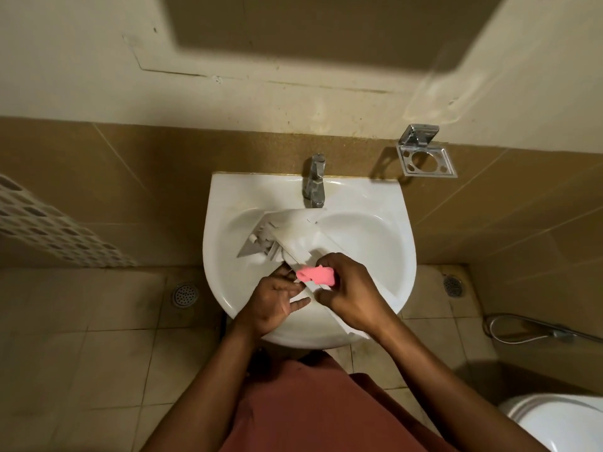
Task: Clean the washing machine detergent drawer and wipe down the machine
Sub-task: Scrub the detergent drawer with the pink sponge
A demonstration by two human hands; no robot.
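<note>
The white detergent drawer (287, 234) lies slantwise in the white sink (375, 203), its far end under the tap and its front panel over the sink's near rim. My right hand (346, 291) grips a pink cloth (316, 275) and presses it on the drawer's front part. My left hand (275, 300) supports the drawer from the left, palm up with its fingers spread along the edge. No water is seen running.
A chrome tap (315, 181) stands at the sink's back. A chrome holder (425, 156) hangs on the tiled wall to the right. A white perforated basket (49, 228) is at the left, a toilet (561, 422) at the lower right, floor drains on both sides.
</note>
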